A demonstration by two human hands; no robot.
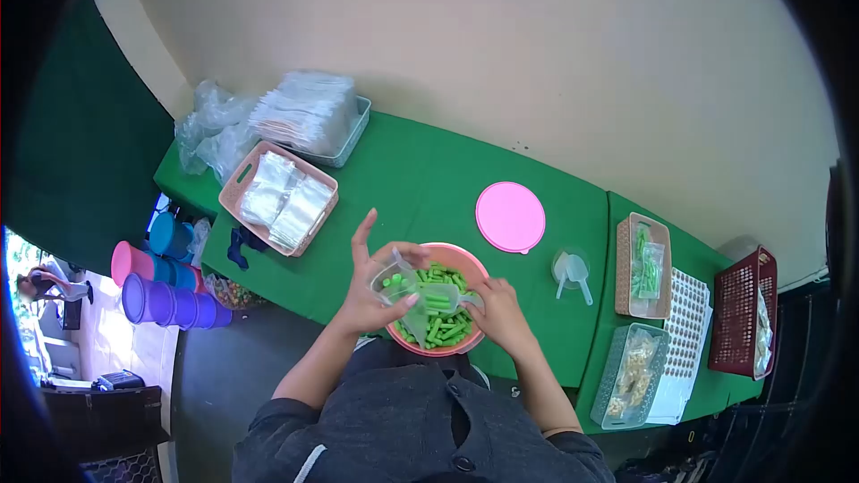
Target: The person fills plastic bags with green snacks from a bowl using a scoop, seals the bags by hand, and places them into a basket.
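Observation:
My left hand (365, 291) grips a clear plastic bag (407, 309), its thumb and a finger spreading the mouth while the index finger points up. Some green pieces show inside the bag. In my right hand (501, 311) is a clear plastic scoop (440, 297) loaded with short green sticks, its front end at the bag's mouth. Below both hands, a pink bowl (465, 257) holds many more green stick pieces (443, 331). The scoop's handle is mostly covered by my right fingers.
Left: a pink basket (234, 197) of clear bags and a grey basket (356, 139) of stacked bags. Right: a pink lid (510, 217), a round container with white scoops (575, 275), baskets of filled packets (642, 304), a sticker sheet (682, 322) and a maroon basket (729, 322).

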